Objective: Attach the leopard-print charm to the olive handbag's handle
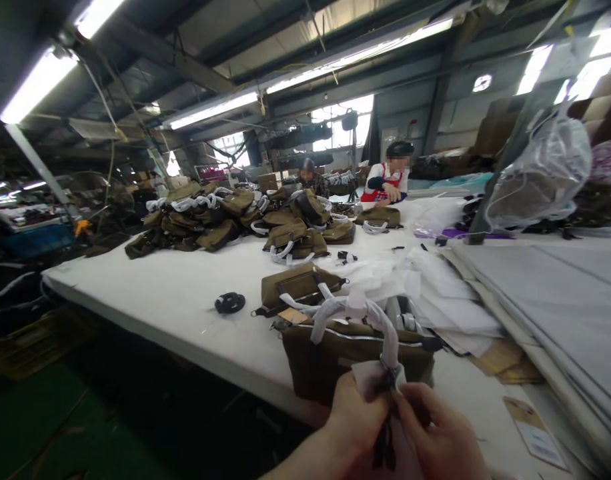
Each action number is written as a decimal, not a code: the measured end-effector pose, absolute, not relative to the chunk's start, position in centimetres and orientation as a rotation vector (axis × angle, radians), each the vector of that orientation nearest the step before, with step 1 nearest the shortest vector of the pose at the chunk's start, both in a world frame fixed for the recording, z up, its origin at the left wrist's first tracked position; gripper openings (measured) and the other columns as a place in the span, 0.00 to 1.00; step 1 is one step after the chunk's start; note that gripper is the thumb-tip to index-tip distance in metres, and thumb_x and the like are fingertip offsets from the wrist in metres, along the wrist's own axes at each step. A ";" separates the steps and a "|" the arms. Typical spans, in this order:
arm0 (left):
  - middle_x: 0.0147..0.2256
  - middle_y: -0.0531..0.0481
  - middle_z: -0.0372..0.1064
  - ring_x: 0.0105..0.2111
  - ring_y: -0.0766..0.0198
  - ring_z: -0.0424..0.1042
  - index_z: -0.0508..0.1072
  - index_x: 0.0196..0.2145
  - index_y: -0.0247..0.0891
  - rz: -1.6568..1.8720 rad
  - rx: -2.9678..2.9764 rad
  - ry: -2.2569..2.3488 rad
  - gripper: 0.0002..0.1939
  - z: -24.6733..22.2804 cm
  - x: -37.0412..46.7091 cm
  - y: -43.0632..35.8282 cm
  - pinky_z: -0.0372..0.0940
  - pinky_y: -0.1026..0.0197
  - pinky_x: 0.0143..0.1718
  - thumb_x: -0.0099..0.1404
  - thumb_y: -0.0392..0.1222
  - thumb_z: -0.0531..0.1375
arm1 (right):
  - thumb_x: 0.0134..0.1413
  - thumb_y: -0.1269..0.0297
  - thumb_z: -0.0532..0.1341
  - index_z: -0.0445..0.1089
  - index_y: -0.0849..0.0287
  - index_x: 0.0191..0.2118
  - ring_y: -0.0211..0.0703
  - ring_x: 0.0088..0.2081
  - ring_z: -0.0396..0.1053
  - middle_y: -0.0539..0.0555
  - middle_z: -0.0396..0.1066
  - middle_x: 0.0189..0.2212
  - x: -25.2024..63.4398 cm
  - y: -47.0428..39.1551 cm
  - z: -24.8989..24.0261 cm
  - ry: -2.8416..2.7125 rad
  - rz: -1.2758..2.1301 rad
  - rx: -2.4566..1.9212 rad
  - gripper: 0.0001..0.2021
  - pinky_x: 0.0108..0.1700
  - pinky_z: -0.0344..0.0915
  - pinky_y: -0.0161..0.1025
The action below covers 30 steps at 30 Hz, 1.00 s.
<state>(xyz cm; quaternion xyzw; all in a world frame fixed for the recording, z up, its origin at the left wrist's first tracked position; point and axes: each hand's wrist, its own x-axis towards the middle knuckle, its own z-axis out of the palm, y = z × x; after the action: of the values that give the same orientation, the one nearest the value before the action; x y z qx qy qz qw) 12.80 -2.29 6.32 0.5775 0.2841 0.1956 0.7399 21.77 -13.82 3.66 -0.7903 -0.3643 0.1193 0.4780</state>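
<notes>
An olive-brown handbag [355, 350] stands upright at the table's front edge, its zipper running along the top. Its arched handle [380, 319] is wrapped in white material. Just in front of the bag, my left hand [353, 417] pinches a piece of white wrapping paper [366, 377] by the lower end of the handle. My right hand [438, 427] is closed on the same paper from the other side, fingertips close to the left ones. A dark strap-like piece [384, 448] hangs below the fingers, partly covered. Behind stands a second olive bag [293, 288] with wrapped handles.
A pile of olive bags [220, 217] covers the table's far side. A black coil [229, 303] lies left of the bags. White sheets [450, 310] and a printed tag [534, 432] lie to the right, beside a metal post [500, 170]. A co-worker [386, 177] is across the table.
</notes>
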 end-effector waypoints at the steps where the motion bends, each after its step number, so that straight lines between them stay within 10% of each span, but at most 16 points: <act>1: 0.37 0.44 0.79 0.40 0.51 0.76 0.80 0.40 0.32 0.452 1.266 0.636 0.15 6.3 12.8 -2.5 0.70 0.56 0.43 0.53 0.34 0.63 | 0.58 0.46 0.57 0.71 0.55 0.33 0.43 0.28 0.73 0.52 0.76 0.27 21.6 -13.4 3.8 -0.916 0.290 -1.965 0.17 0.31 0.70 0.35; 14: 0.57 0.36 0.66 0.59 0.47 0.63 0.69 0.57 0.32 0.489 1.673 0.620 0.25 5.9 11.1 -3.3 0.52 0.50 0.65 0.62 0.40 0.60 | 0.59 0.53 0.53 0.77 0.57 0.43 0.49 0.38 0.78 0.58 0.80 0.38 22.4 -13.0 4.5 -0.956 0.415 -1.820 0.19 0.41 0.75 0.41; 18: 0.51 0.41 0.73 0.54 0.50 0.69 0.73 0.52 0.34 0.453 1.535 0.581 0.20 6.0 11.6 -2.9 0.58 0.51 0.61 0.62 0.38 0.60 | 0.61 0.50 0.53 0.76 0.57 0.47 0.45 0.26 0.74 0.54 0.77 0.26 22.8 -12.7 5.8 -0.850 0.777 -1.668 0.22 0.29 0.72 0.38; 23: 0.47 0.43 0.76 0.47 0.53 0.74 0.74 0.50 0.34 0.411 1.333 0.507 0.18 6.3 12.0 -2.3 0.67 0.55 0.52 0.61 0.36 0.60 | 0.58 0.46 0.57 0.77 0.55 0.44 0.52 0.43 0.76 0.54 0.79 0.37 24.2 -13.1 6.6 -0.797 0.873 -1.588 0.21 0.44 0.74 0.41; 30: 0.41 0.44 0.78 0.42 0.53 0.76 0.76 0.49 0.35 0.176 1.414 0.642 0.20 8.3 10.5 -0.8 0.70 0.57 0.42 0.59 0.38 0.60 | 0.47 0.37 0.60 0.76 0.55 0.32 0.48 0.29 0.75 0.54 0.78 0.28 24.4 -12.4 6.0 -0.848 0.843 -1.798 0.24 0.27 0.71 0.34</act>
<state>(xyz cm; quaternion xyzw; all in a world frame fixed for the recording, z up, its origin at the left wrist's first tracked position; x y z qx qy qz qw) 10.47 -0.83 8.29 0.6371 0.2892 0.0793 0.7101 24.41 -12.40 5.98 -0.7342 -0.3464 0.3441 0.4718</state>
